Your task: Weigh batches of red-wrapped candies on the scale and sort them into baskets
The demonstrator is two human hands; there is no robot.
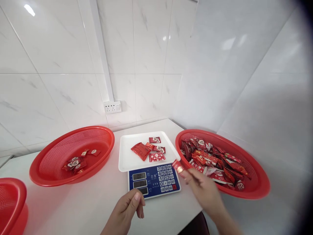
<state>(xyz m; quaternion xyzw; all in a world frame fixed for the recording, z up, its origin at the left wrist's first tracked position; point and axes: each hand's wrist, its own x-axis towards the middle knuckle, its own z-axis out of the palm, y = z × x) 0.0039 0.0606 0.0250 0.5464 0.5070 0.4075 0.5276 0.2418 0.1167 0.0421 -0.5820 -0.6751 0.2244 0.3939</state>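
Observation:
My right hand pinches a small red packet with gold print between thumb and fingers, just over the front right corner of the scale's white tray. My left hand is loosely closed in front of the digital scale, thumb against the curled fingers, with nothing seen in it. On the white tray lie several red packets: a larger plain one, a dotted one and smaller ones. The scale has a blue panel with a keypad; its display digits are hard to read.
On the right stands a red basket with many red packets. A second red basket at left holds several small packets. Part of a third red basket shows at the lower left edge. A socket is on the tiled wall behind.

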